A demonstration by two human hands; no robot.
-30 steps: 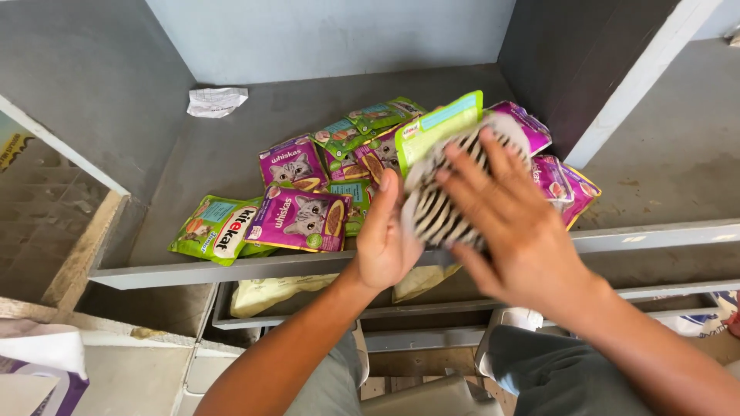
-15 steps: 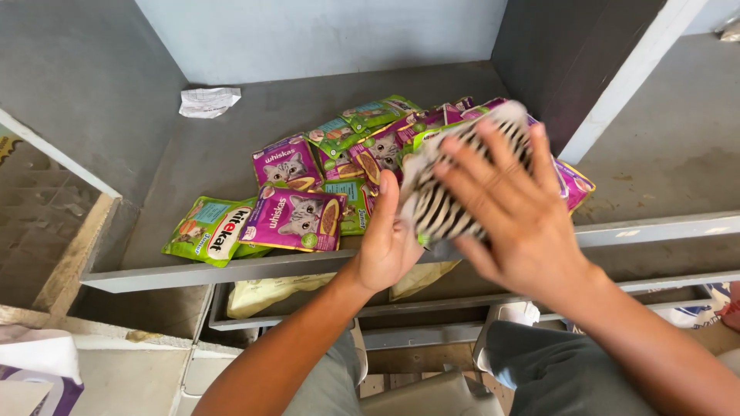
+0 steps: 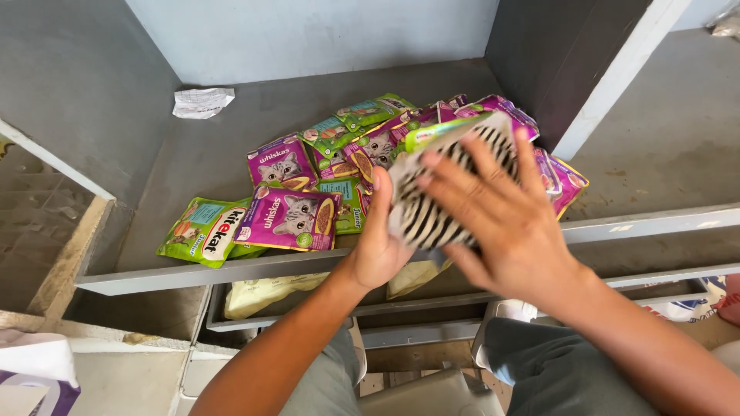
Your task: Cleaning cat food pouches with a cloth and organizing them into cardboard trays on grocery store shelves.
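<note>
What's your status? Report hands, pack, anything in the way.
Left hand grips striped pack from below. Right hand flat on top of it. Pack above shelf edge. Loose pouches lie behind it.

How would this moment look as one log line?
left hand: grips black-and-white striped pouch | right hand: flat on it | grey metal shelf: purple and green pouches
</note>
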